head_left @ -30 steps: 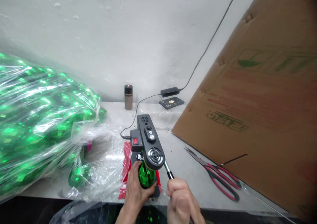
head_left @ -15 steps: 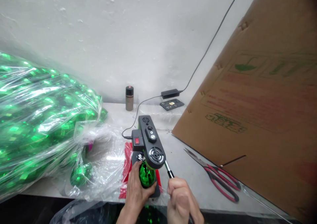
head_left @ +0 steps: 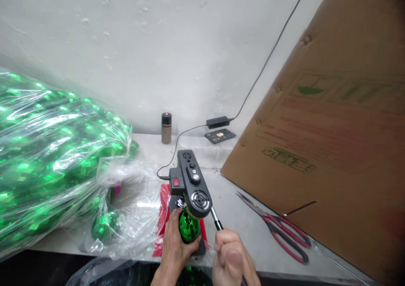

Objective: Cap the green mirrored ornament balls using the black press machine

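Note:
My left hand is wrapped round a shiny green faceted ball, thumb on the near side. The ball sits beneath the round front end of a small black bench machine, which has vent rings, buttons and a red rocker switch. My right hand is closed in a fist round the dark grip of the machine's lever, which slants down from the head's right side. A red sheet lies under the machine. The ball's top is hidden by the machine's head.
To the left bulges a clear plastic bag of green shiny balls. Red-and-black scissors lie at right beside a large cardboard box. Behind stand a small bottle, a power adapter with its cable, and a dark phone-shaped object.
The whole view has shifted slightly. Both hands, the ball and the lever keep the same positions relative to the machine.

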`<state>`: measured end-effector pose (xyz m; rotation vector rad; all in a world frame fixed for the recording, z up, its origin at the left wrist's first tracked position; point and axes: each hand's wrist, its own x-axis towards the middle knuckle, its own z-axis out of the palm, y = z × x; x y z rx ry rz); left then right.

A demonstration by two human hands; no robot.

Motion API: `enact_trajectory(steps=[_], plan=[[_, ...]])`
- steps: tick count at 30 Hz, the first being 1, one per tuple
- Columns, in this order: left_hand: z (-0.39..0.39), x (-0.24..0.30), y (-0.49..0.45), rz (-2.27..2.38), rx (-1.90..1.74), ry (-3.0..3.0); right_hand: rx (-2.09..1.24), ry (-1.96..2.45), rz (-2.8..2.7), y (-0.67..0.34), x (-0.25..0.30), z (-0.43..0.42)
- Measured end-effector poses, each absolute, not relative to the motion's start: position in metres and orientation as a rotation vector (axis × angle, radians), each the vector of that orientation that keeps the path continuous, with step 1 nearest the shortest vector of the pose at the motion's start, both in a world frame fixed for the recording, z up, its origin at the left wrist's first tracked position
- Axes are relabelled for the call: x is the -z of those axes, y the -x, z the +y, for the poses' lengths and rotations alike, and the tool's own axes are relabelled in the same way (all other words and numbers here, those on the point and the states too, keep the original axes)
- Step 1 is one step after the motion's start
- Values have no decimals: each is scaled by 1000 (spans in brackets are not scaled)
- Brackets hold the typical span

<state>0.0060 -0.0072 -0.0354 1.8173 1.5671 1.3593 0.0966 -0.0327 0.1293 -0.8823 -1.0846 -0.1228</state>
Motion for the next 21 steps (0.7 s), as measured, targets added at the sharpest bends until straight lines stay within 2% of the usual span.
enact_trajectory(steps=[8,17,21], plan=[[-6,38,-4,1560,-1322,-1819,127,880,-1128,-99,-131,-33],[-6,35,-5,1547,-1280,-1759,235,857,-1201,-102,-72,-35],[-3,35,-2,1514,-1290,-1786,129,876,-1235,-108,-101,-38]])
